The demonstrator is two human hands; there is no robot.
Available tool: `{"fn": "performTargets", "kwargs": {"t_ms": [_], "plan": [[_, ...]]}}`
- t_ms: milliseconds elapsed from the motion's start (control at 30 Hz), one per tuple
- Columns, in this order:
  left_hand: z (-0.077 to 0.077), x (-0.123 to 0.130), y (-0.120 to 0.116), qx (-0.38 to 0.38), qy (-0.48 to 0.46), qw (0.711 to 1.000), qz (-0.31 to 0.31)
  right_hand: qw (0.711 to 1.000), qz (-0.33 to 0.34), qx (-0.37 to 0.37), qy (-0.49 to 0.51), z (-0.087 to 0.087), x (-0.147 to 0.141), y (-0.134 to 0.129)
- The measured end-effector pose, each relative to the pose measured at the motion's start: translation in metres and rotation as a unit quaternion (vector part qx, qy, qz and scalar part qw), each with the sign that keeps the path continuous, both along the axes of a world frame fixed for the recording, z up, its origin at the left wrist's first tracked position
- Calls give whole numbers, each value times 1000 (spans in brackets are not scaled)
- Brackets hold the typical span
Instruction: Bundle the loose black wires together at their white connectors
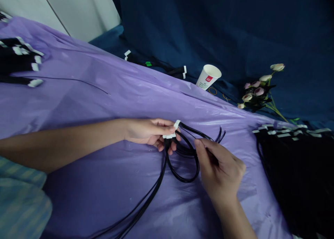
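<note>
My left hand (159,131) pinches the white connectors (170,134) at the end of a bundle of black cables (184,180). From there the cables curl in a loop toward the right, and several long strands run down to the bottom edge. My right hand (221,166) is closed, thumb against forefinger, on black cable at the right side of the loop. Loose cable ends (221,134) stick out just above that hand. Its other fingers are partly hidden.
A purple cloth (104,183) covers the table. Bundles of black cables with white connectors lie at the left (15,63) and right (294,169). Behind the cloth's far edge stand a paper cup (207,78), artificial flowers (258,89) and more cables (161,65).
</note>
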State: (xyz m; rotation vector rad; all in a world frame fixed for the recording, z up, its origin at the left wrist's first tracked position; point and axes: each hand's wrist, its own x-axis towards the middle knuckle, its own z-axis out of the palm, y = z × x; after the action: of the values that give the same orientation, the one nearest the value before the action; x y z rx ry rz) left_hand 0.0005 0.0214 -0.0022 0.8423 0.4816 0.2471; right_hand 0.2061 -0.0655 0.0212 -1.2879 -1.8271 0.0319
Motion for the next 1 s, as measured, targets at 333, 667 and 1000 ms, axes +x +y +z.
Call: {"fn": "performTargets", "kwargs": {"t_ms": [333,667,1000], "plan": [[-2,0,0,-2,-6,1000,-3,998,-39,-52,23,-4,1,0],[0,1,0,-3,2,1000,-1,989,-45,-139,16,-9,2,2],[-2,2,-2,8,8,1000,4,980,-18,-188,65,-7,3,2]]}}
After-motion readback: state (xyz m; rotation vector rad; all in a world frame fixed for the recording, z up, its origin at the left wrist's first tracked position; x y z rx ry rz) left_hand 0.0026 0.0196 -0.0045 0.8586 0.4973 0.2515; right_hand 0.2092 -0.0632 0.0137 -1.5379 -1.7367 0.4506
